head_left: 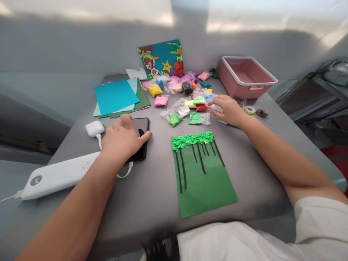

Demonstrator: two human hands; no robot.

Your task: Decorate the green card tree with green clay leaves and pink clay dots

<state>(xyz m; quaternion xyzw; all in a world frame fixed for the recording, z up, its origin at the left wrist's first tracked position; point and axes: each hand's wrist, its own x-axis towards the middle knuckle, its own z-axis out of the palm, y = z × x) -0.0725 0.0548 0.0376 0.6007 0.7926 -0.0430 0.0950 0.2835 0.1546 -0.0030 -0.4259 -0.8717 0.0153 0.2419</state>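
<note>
Left hand [121, 139]: palm down over a black phone [143, 124], fingers loosely bent and thumb spread wide to the side, with nothing seen in its grasp. Right hand [231, 110]: reaching to the near edge of the packets, beside a red packet [201, 107], thumb and forefinger a narrow way apart; whether they pinch any clear film, cannot tell. Green sheet [206, 195]: flat on the grey table [157, 203], between the forearms and near the body; a band of small green pieces [193, 140] along its far edge, dark strips running down from the band. Green packet [196, 118]: just beyond that band. Pale green packet [199, 99]: against the red one. Power bank [62, 174]: by the left forearm, cable attached. Pink basket [239, 85]: far right. Handling notes, by judgement: a light fingertip pinch on loose film suits these soft packets better than a squeeze on the filling; a crowded neighbour could drag along, so lift rather than slide; carry the right wrist high and wide of the raised band; keep the left hand's weight light on the phone, its fingers clear of the cables.
</note>
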